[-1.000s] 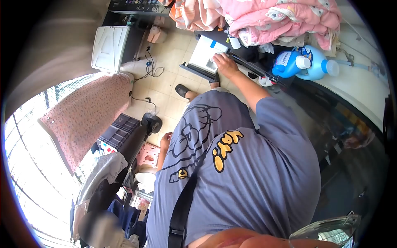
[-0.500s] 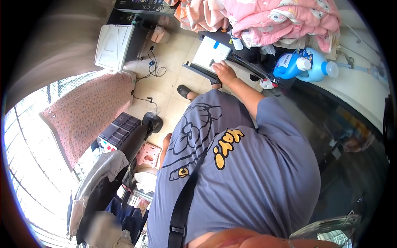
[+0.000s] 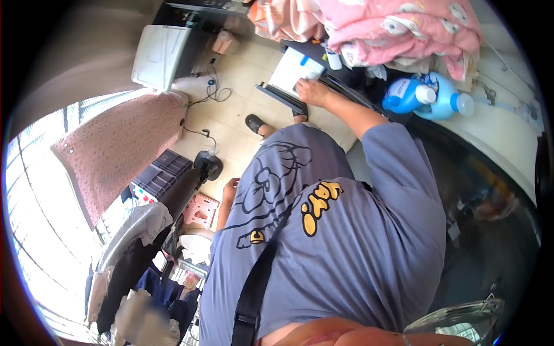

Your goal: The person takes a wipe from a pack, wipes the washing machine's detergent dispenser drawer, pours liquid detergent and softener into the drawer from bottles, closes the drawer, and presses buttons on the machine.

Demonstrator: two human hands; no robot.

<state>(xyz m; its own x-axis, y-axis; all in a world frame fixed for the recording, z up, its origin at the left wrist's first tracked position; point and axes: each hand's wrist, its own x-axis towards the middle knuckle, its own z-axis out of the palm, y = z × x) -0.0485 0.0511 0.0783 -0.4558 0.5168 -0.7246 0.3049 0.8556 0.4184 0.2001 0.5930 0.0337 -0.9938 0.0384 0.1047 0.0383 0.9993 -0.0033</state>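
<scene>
My right hand (image 3: 312,92) is at the lower right edge of a white box (image 3: 291,72) with a blue mark, which lies in a pulled-out dark drawer (image 3: 281,98). Its fingers are curled together; what they grip, if anything, is hidden under them. My left hand (image 3: 231,188) hangs low beside my left thigh, partly hidden by the grey clothing, its fingers too small to make out.
Blue bottles (image 3: 404,96) stand on the right by pink patterned bedding (image 3: 398,32). Left are a pink ironing-board-like panel (image 3: 124,147), a dark crate (image 3: 163,175) and a pink stool (image 3: 201,210). A black cable (image 3: 212,92) lies on the tiled floor (image 3: 231,144).
My right hand has closed more, its fingers now curled at the box's edge, where they reached over it before. My left hand shows more beside the thigh. The view has shifted slightly.
</scene>
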